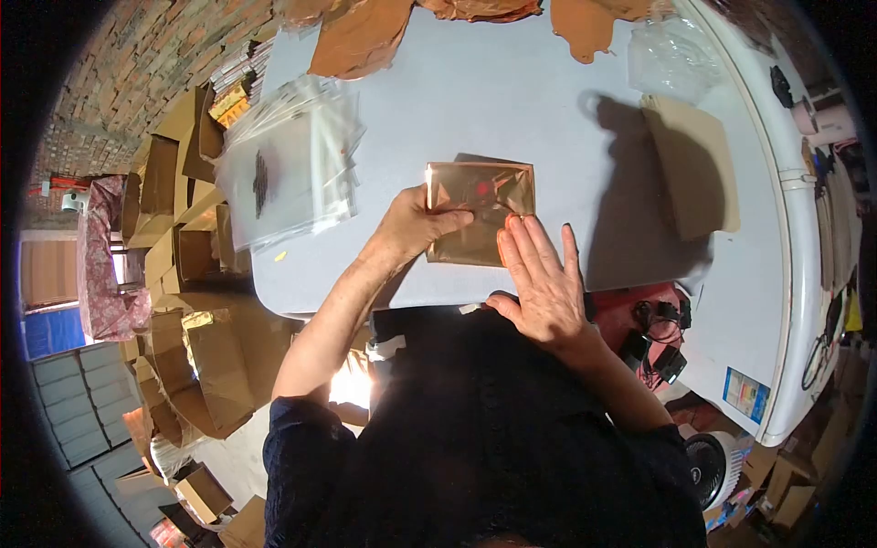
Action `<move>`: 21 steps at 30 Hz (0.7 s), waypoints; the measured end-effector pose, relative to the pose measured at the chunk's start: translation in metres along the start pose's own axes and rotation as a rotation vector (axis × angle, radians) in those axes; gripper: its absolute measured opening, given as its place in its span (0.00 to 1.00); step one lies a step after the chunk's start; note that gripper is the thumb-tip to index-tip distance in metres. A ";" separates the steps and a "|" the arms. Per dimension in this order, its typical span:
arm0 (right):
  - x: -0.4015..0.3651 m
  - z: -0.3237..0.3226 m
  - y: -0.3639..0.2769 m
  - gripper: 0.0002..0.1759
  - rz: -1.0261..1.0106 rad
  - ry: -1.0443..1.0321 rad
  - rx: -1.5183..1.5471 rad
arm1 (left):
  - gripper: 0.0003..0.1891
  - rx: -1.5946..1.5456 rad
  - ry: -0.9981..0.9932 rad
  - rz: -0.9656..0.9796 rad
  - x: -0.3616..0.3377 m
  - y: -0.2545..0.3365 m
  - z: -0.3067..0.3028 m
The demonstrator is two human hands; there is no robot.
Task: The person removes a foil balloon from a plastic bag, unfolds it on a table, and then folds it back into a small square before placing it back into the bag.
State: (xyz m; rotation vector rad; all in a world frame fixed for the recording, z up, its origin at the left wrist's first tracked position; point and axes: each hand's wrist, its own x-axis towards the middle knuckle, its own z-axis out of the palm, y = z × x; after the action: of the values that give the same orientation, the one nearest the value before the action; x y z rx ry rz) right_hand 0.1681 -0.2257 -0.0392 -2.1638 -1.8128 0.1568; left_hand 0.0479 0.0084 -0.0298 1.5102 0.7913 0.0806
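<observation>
A shiny copper-coloured flat square packet (475, 242), with a red spot showing on its glossy face, is just above the table's near edge. My left hand (416, 224) is closed on its left side, thumb across the top and the other fingers hidden beneath. From the right, my right hand (544, 283) lays its straight fingers on the packet's lower right edge, thumb held out to the side. To the left of the packet lies a stack of clear plastic sleeves (306, 173).
Brown sheets (361, 36) lie along the table's (493, 100) far edge. Clear plastic bags (671, 59) and a flat piece of cardboard (699, 169) are at the right. Cardboard boxes (219, 365) pile up on the left, and a fan (713, 466) stands at lower right.
</observation>
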 end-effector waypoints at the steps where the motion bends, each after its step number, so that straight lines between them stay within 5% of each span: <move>1: 0.000 0.000 0.002 0.58 0.002 -0.002 -0.017 | 0.10 0.023 0.035 0.000 -0.002 0.003 0.002; 5: 0.000 -0.008 -0.001 0.54 0.031 -0.058 0.023 | 0.08 -0.011 0.061 -0.014 -0.001 0.002 0.005; 9: 0.004 -0.037 0.019 0.50 0.071 0.116 0.186 | 0.05 -0.185 0.037 -0.020 -0.012 0.016 0.010; 12: 0.021 -0.045 0.085 0.47 0.084 0.426 -0.222 | 0.05 -0.183 0.014 -0.073 -0.014 0.015 0.002; 16: 0.054 -0.090 0.157 0.38 0.485 0.285 -0.565 | 0.04 -0.250 0.014 -0.030 -0.019 0.011 0.006; 21: 0.073 -0.084 0.199 0.32 0.528 0.220 -0.599 | 0.04 -0.144 0.025 -0.035 -0.032 0.004 0.000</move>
State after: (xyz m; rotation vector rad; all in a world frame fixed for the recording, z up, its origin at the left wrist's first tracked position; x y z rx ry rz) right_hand 0.3929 -0.1983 -0.0120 -2.8888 -1.2276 -0.5572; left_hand 0.0255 -0.0076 -0.0127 1.3612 0.8145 0.1283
